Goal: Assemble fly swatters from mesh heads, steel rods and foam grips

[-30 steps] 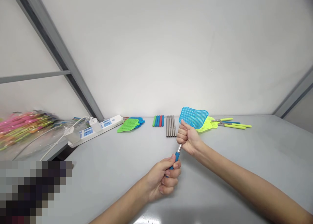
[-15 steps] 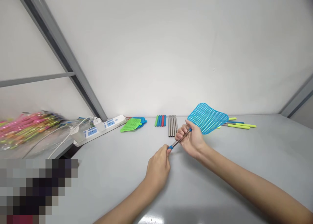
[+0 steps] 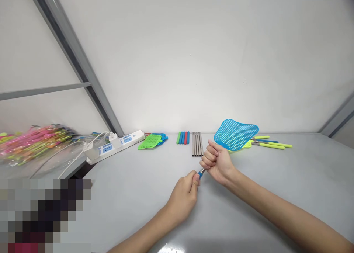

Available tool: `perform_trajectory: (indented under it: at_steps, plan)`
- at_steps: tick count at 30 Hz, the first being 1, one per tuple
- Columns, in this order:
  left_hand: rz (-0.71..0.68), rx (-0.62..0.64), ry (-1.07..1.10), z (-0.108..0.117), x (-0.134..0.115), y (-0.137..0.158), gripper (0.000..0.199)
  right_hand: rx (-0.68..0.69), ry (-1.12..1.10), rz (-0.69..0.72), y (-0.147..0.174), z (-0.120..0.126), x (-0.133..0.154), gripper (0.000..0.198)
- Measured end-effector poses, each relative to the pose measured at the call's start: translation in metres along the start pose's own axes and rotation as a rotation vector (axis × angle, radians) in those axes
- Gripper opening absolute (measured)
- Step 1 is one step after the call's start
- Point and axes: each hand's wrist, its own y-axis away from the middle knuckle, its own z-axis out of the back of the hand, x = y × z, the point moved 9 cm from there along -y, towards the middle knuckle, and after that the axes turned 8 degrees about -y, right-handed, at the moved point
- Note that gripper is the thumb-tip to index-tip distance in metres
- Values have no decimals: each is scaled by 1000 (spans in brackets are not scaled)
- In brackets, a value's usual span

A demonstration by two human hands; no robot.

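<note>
A blue fly swatter [image 3: 235, 134] with a perforated head is held in both hands, tilted up to the right above the table. My left hand [image 3: 185, 194] is closed around its blue handle, most of which the fingers hide. Farther up, my right hand [image 3: 217, 162] wraps its fingers around the metal rod, just below the head. A short piece of bare rod shows between the hands. Behind my right hand lie several metal tubes [image 3: 197, 144] in a row, and beside them several coloured handles [image 3: 183, 137] in green, blue and red.
Green and blue swatter heads [image 3: 151, 141] lie near a white power strip [image 3: 116, 146] with plugs and cables. Several swatters with yellow and blue handles [image 3: 272, 144] rest at the right. Bagged colourful swatters [image 3: 35, 142] are at far left. A wall stands behind the grey table [image 3: 132, 194].
My right hand's fingers have closed more fully around the rod. Less of the rod shows between the hands, and the swatter head has tilted slightly.
</note>
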Motion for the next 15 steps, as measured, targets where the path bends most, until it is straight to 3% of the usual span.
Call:
perform_trajectory:
  at_steps: [5,8,12,15]
  plan:
    - [14,50,184,-7,-1,2,38,36,0,-39,2,-2,-4,47]
    - [102,157,400,-21,2,5,38,44,-1,-62,3,-1,-5,48]
    - [258,410,833,-41,1,14,36,60,4,-120,6,-4,-6,49]
    - [291,703,1207,-51,-15,25,31,75,5,-153,9,-8,-6,49]
